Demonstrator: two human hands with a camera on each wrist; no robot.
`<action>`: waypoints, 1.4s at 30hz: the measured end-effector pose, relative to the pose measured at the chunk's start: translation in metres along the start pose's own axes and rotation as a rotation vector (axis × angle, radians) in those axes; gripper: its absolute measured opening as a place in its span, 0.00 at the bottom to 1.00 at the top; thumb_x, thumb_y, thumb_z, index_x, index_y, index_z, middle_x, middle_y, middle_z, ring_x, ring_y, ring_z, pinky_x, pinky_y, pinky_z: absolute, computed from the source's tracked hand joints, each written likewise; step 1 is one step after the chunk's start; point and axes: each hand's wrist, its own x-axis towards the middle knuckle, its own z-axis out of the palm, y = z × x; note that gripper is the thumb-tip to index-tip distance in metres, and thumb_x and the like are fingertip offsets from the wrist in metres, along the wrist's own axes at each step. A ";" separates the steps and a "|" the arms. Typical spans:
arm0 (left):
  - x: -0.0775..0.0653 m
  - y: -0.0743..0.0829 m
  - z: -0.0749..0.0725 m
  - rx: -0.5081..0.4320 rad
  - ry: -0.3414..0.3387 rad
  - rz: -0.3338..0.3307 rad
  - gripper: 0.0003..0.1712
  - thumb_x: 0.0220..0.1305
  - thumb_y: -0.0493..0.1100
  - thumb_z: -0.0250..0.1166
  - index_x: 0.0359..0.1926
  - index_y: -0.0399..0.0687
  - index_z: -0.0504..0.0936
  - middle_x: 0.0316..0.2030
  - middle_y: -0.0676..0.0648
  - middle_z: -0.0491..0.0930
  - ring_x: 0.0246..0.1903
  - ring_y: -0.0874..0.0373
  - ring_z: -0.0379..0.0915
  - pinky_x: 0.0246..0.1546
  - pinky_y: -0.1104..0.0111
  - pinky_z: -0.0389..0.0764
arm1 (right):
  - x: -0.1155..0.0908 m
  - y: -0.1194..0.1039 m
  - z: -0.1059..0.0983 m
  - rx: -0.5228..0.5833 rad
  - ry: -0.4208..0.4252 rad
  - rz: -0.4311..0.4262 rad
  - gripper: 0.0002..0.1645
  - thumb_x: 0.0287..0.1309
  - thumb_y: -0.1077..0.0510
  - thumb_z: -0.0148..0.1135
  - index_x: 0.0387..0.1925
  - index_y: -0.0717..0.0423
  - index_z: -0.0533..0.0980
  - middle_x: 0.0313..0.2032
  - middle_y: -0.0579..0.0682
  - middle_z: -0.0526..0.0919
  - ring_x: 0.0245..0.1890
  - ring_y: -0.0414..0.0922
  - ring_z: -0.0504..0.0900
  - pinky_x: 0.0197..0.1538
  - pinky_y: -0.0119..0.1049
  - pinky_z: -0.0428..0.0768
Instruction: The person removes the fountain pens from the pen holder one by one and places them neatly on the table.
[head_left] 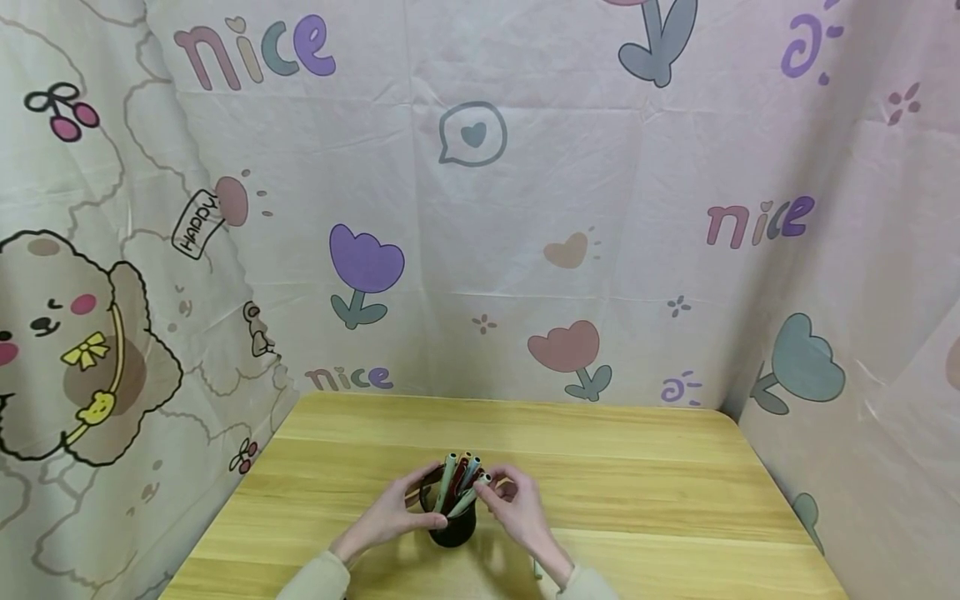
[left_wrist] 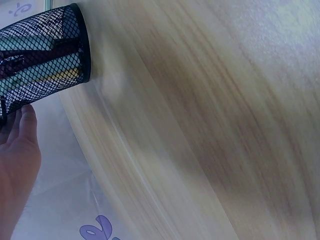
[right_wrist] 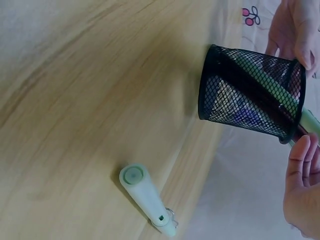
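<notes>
A black mesh pen holder [head_left: 452,533] stands near the front of the wooden table, with several pens leaning in it. My left hand [head_left: 390,510] holds it from the left, thumb on the near side and fingers round the far rim. At its right side, my right hand [head_left: 521,508] pinches the upper end of a pale green pen [head_left: 463,502], whose lower part is inside the holder. Other pens [head_left: 446,479] beside it are green, dark red and blue. In the right wrist view, the mesh [right_wrist: 250,95] partly veils the pens' lower ends.
A pale green cylindrical piece [right_wrist: 145,197] with a wire clip lies on the table [head_left: 675,500], below my right wrist in the head view. Printed cloth [head_left: 480,250] hangs behind the table and along both sides.
</notes>
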 end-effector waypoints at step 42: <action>0.000 -0.002 0.000 -0.016 -0.005 -0.022 0.53 0.59 0.48 0.75 0.76 0.35 0.56 0.74 0.27 0.56 0.70 0.25 0.57 0.68 0.39 0.68 | -0.010 -0.004 -0.043 0.249 0.231 -0.106 0.13 0.65 0.67 0.62 0.46 0.75 0.73 0.32 0.45 0.88 0.27 0.36 0.86 0.36 0.32 0.89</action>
